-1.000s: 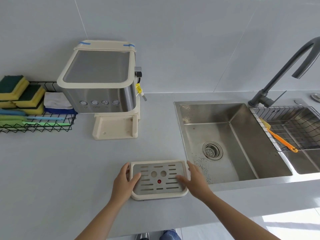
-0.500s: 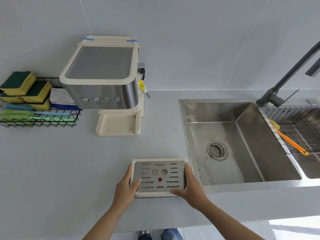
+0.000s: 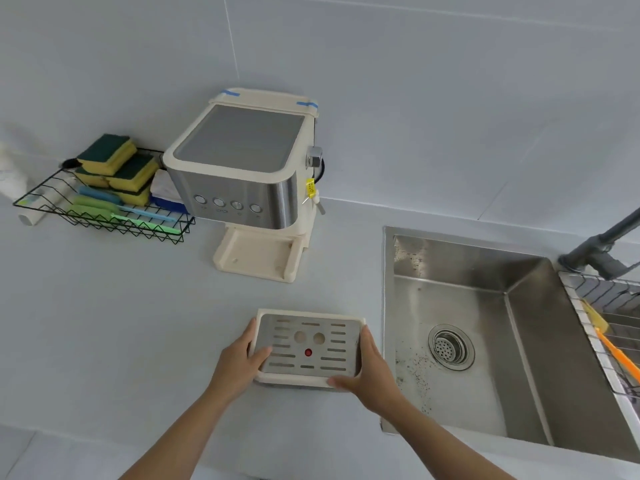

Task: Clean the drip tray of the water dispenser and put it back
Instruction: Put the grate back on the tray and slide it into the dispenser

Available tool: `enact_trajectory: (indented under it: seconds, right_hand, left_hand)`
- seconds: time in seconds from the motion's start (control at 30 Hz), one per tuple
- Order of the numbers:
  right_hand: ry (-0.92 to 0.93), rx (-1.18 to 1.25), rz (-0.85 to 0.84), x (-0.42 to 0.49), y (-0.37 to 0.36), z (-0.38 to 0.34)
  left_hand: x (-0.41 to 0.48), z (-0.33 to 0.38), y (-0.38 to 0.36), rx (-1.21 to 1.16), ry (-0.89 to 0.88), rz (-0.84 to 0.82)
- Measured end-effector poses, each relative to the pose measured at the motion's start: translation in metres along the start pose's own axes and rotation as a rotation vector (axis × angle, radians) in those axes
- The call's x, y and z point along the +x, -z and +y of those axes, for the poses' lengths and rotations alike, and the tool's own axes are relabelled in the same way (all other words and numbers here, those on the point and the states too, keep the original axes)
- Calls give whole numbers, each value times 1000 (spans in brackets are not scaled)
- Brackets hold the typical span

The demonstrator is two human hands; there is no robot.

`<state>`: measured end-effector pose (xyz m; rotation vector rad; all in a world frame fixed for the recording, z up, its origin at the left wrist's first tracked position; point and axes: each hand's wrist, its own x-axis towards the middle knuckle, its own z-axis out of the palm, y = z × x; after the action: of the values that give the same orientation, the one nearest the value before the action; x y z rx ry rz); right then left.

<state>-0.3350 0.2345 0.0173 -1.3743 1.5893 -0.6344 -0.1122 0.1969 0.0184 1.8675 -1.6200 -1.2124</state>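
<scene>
**A:** One drip tray (image 3: 309,348) in play, cream plastic with a metal grille, sitting on the grey counter (image 3: 104,341) between the water dispenser (image 3: 242,174) and the near edge, just left of the sink (image 3: 485,323).

**B:** And two hands on it. The left hand (image 3: 239,363) clasps the tray's left side, thumb laid across the grille, fingers tucked round the rim. The right hand (image 3: 369,367) grips the right side and near right corner, thumb along the front lip.

**A:** Is it lifted?

**B:** Can't tell; there's a shadow under the front edge, no more than that.

**A:** Count the grille for me.

**B:** Two round holes near the middle, one red dot (image 3: 308,352) below them, and rows of short slots on either side.

**A:** The dispenser shows four round buttons across its steel front, two strips of blue tape on the top rear edge, one yellow tag on its right side. Its cream base (image 3: 258,254) stands open, nothing in it.

**B:** Left of it, one black wire rack (image 3: 104,220). I make out at least four yellow-and-green sponges (image 3: 107,154) stacked in it, two long brushes, one blue and one green, and a folded white cloth.

**A:** One drain strainer (image 3: 450,348) in the sink, dark specks scattered beside it. Far right, one dark faucet (image 3: 602,247), one wire basket and an orange-handled brush (image 3: 620,358) lying in it.
</scene>
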Motion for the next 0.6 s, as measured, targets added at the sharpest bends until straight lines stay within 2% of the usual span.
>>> enact_trajectory:
  seconds: [0.23,0.47,0.6]
  right_hand:
    - [96,-15,-63,37,5,-30]
    - [150,-32,-50,74,-16,-65]
    - [122,-3,-20,94,-39,-85]
  left_hand:
    - [11,10,32,-93,35,2]
    - [37,7,77,-143,-52,-38]
    - [61,3,108,-113,-87,-98]
